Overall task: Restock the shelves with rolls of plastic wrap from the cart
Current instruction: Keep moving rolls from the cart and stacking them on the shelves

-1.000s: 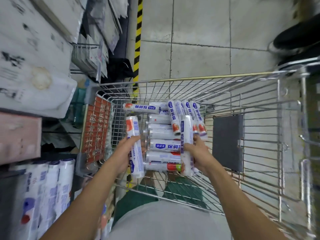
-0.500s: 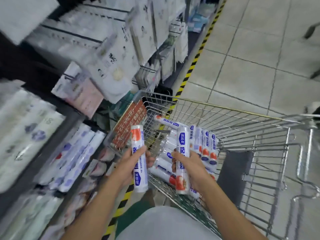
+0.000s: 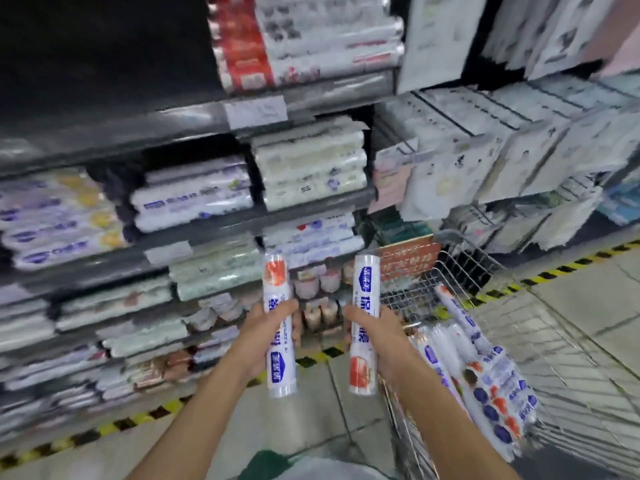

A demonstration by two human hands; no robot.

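left hand point(image 3: 266, 337) gripping upright roll point(image 3: 276, 276), 6 o'clock | right hand point(image 3: 378, 345) gripping second roll point(image 3: 365, 289), just beside | cart point(image 3: 464, 268), 4 o'clock: more rolls point(image 3: 446, 355) heaped inside | shelves point(image 3: 207, 227), 10 o'clock: stacked packs point(image 3: 194, 199)

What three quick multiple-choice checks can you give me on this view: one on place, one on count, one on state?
1. The cart stands:
A) to the person's left
B) to the person's right
C) out of view

2. Rolls being held:
A) one
B) two
C) four

3. The left hand is:
A) open and bare
B) flat on a shelf
C) gripping a roll

Key:
1 B, its wire basket shows just past the right hand.
2 B, the left roll and the right roll, one per hand.
3 C, its fingers curl round the upright left roll.
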